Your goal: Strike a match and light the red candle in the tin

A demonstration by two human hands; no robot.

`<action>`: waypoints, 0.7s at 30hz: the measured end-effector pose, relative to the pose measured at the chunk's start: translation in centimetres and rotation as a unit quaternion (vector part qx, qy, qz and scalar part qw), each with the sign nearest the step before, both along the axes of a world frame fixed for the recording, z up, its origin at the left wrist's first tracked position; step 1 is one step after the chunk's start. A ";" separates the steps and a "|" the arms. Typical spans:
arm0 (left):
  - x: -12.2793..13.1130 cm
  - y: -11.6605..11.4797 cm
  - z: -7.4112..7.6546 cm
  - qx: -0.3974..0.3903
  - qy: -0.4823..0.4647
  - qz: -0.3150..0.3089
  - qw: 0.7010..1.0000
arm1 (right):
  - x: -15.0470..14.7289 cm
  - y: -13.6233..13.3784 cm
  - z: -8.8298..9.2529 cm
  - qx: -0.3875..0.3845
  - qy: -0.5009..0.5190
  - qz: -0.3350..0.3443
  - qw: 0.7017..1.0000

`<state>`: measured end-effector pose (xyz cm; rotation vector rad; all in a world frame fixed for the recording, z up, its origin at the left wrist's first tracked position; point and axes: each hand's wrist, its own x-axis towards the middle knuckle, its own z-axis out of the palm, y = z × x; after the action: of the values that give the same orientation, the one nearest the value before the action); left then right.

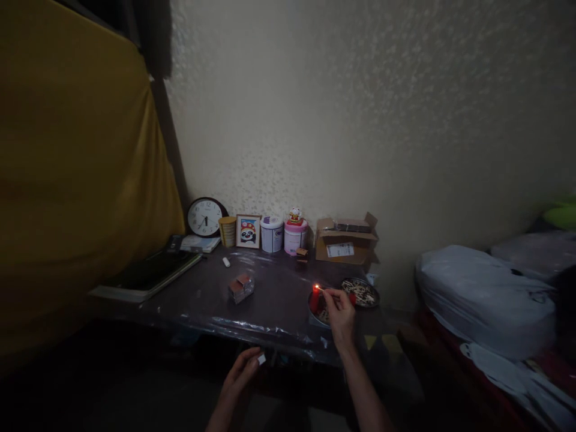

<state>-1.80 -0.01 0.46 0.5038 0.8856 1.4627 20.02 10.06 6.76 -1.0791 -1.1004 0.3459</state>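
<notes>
My right hand (339, 315) pinches a thin matchstick (321, 289) over the table. Its tip meets a small glowing flame at the top of a red candle (314, 300); which of the two burns, I cannot tell. The candle stands upright in a round dish (320, 324), with small sticks beside it. Part of another red object (352, 298) shows behind my right hand. Lower down, in front of the table edge, my left hand (240, 372) is closed on a small box with a white end (261, 359), probably a matchbox, mostly hidden by the fingers.
Behind the candle lies a round tray of matchsticks (372, 300). A plastic-wrapped pack of small boxes (240, 289) sits mid-table. Along the wall stand a clock (206, 217), a framed panda picture (248, 231), tins (272, 235) and a cardboard box (344, 247). Bagged bundles (486, 294) lie right.
</notes>
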 end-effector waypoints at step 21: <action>-0.2 0.2 -0.7 0.004 -0.009 -0.016 1.000 | 0.1 0.3 -0.5 0.001 -0.007 0.004 1.000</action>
<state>-1.98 0.21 -0.20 0.5082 0.8544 1.4411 20.10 10.40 6.26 -1.0769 -1.1169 0.3437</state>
